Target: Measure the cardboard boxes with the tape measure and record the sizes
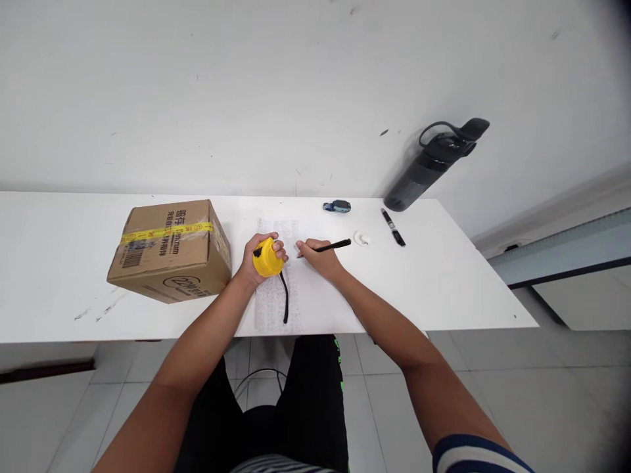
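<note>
My left hand (256, 255) is wrapped around a yellow tape measure (267, 259), held above a printed white sheet (266, 309). A black strap (285, 299) trails from beneath it toward the desk's front edge. Close by on the right, my right hand (320, 257) pinches a slim black pencil (335, 246). The pencil slants to the right, its lower end close to the sheet's right side. I cannot tell whether its tip touches the paper. Small print on the sheet is too fine to read.
A taped cardboard box (165, 253) stands left of my left arm. Along the back are a small blue toy car (337, 206) and a dark water bottle (419, 174). A black pen (393, 227) and a small white curled piece (361, 238) lie on the white desk (444, 289).
</note>
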Available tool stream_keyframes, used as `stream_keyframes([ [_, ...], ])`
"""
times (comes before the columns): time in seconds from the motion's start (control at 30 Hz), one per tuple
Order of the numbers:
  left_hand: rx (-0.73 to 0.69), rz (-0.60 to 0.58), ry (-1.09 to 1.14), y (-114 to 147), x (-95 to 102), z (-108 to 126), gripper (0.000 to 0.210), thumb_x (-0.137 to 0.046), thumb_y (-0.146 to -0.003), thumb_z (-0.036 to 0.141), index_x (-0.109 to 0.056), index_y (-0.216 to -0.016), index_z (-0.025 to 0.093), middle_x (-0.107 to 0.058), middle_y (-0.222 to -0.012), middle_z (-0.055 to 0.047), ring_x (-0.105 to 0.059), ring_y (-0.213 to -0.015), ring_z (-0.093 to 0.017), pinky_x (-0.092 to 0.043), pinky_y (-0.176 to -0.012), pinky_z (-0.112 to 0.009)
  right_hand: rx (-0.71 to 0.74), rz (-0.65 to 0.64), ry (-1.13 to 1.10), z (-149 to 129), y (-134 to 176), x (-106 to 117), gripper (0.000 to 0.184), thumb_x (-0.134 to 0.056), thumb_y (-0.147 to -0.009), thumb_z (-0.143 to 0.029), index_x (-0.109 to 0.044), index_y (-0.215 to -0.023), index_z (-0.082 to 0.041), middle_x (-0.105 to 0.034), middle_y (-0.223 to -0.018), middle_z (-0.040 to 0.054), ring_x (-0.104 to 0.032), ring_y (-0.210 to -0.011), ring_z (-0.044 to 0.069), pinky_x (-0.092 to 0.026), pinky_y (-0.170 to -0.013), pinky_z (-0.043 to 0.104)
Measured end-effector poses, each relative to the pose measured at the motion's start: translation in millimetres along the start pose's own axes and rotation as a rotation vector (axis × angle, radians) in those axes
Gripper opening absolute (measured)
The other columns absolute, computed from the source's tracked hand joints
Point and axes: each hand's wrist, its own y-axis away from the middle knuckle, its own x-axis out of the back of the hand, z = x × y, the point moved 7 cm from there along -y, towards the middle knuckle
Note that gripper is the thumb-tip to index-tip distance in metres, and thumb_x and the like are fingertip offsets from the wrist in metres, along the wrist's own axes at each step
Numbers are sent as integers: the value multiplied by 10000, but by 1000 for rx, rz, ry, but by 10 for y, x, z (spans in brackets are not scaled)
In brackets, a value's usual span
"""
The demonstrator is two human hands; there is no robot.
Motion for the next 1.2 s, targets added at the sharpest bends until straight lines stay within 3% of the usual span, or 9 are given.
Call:
stream_keyframes([
  [0.23,-1,-48,-7,-6,-19,-9,156,-508,-833,242,-587,-720,168,-518,-572,8,-529,-503,-130,-483,-616,-300,40,-8,94,5,15,-39,474,-568,-829,-514,-341,-523,-233,-552,-565,4,-510,-600,155,-374,-568,296],
  [0.47,10,-43,-3,4,-25,-12,152,-503,-837,238,-568,-716,174,-525,-572,5,-532,-497,-131,-477,-608,-295,55,-43,76,18,23,-56,466,-558,-830,-504,-322,-531,-235,-540,-560,3,-538,-623,161,-376,-576,290],
  [0.63,35,-67,9,-10,-6,-26,163,-497,-846,239,-579,-728,160,-522,-583,4,-550,-510,-137,-495,-617,-296,72,-96,48,11,20,-92,425,-543,-841,-481,-408,-531,-222,-599,-616,12,-524,-605,145,-375,-589,287],
  [0.8,33,-84,17,-16,-10,-26,180,-485,-849,234,-587,-726,151,-532,-583,1,-551,-513,-140,-500,-621,-303,58,-10,48,11,14,-32,429,-534,-835,-459,-366,-516,-227,-552,-567,0,-468,-571,133,-350,-563,283],
  [0.93,32,-67,11,-19,-11,-35,164,-500,-833,238,-587,-723,152,-542,-591,0,-559,-517,-139,-487,-607,-292,70,-63,41,3,16,-62,418,-541,-842,-467,-423,-528,-219,-593,-610,7,-496,-597,137,-372,-590,283],
  [1.2,16,25,3,-20,14,-24,143,-516,-792,234,-598,-712,150,-645,-696,-41,-568,-501,-138,-479,-581,-301,71,-6,46,-19,39,-22,426,-535,-838,-461,-394,-514,-224,-484,-536,-20,-411,-553,121,-325,-553,282],
])
